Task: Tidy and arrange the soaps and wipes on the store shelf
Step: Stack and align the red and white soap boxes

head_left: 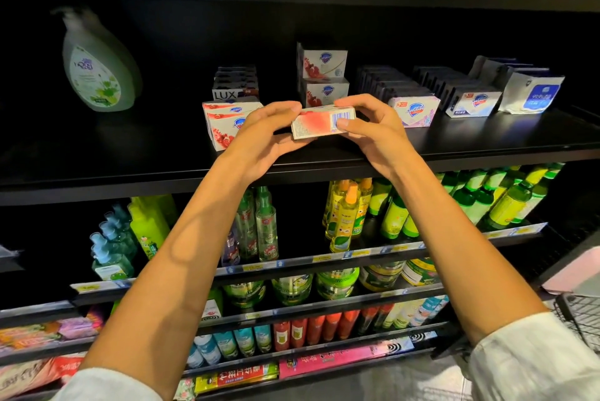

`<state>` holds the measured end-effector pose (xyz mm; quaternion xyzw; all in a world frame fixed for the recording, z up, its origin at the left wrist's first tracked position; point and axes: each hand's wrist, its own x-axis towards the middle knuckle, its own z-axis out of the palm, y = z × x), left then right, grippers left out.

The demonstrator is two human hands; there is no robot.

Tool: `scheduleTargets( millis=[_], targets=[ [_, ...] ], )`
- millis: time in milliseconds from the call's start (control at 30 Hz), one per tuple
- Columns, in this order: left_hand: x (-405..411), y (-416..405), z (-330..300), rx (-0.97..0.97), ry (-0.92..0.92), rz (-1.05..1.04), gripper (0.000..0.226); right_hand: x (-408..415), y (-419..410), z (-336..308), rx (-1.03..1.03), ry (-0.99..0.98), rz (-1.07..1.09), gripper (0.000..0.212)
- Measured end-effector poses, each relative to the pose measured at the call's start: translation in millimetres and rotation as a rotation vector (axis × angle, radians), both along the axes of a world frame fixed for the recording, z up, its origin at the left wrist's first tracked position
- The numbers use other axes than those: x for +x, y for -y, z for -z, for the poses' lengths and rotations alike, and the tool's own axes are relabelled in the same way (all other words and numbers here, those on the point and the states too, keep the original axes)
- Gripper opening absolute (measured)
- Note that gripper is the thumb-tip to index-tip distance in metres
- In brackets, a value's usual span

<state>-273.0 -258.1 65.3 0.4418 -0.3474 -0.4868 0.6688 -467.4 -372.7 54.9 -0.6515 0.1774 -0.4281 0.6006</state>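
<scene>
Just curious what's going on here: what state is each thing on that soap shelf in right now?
Red-and-white cardboard soap box: held off the shelf by both hands.
Left hand: fingers grip the box.
Right hand: fingers pinch the box.
Two stacked white soap boxes: upright.
Green pump soap bottle: standing, tilted.
White wipes packs: leaning back.

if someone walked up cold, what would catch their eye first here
Most likely the two hands meeting at centre frame: the left hand and right hand both grip a white soap box with a red patch and barcode, above the black shelf. Behind it sit stacked soap boxes, and far left a lone green pump bottle stands against the dark back.
</scene>
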Motion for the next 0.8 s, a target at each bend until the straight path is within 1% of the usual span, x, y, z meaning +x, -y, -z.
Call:
scheduleTargets(
  millis=[167, 333, 400, 467, 567, 667, 800],
  targets=[
    [2.9, -2.5, 1.6, -0.032, 0.062, 0.004, 0.038, 0.2, -0.1, -1.3, 0.003, -0.024, -0.066, 0.042],
    [2.5, -2.6, 4.5, -0.1, 0.12, -0.029, 0.045, 5.3, -0.1, -5.9, 0.171, -0.017, -0.077, 0.045],
    [2.0, -3.0, 5.6, -0.121, 0.137, -0.038, 0.046, 5.3, -0.8, -7.2, 0.195, -0.036, -0.067, 0.045],
    [1.2, -3.1, 6.1, -0.132, 0.158, -0.04, 0.05, 4.4, -1.6, -7.4, 0.178, -0.066, -0.06, 0.046],
    [1.7, -2.3, 5.9, -0.131, 0.152, -0.034, 0.055, 3.0, -2.8, -6.3, 0.166, -0.062, -0.055, 0.048],
    [1.8, -1.3, 6.6, -0.105, 0.153, -0.038, 0.052, 1.1, -3.4, -5.0, 0.13, -0.051, -0.059, 0.052],
    [-0.7, 0.0, 7.2, -0.076, 0.223, -0.039, 0.049, -1.2, -3.1, -4.6, 0.094, -0.043, -0.055, 0.052]
  ],
)
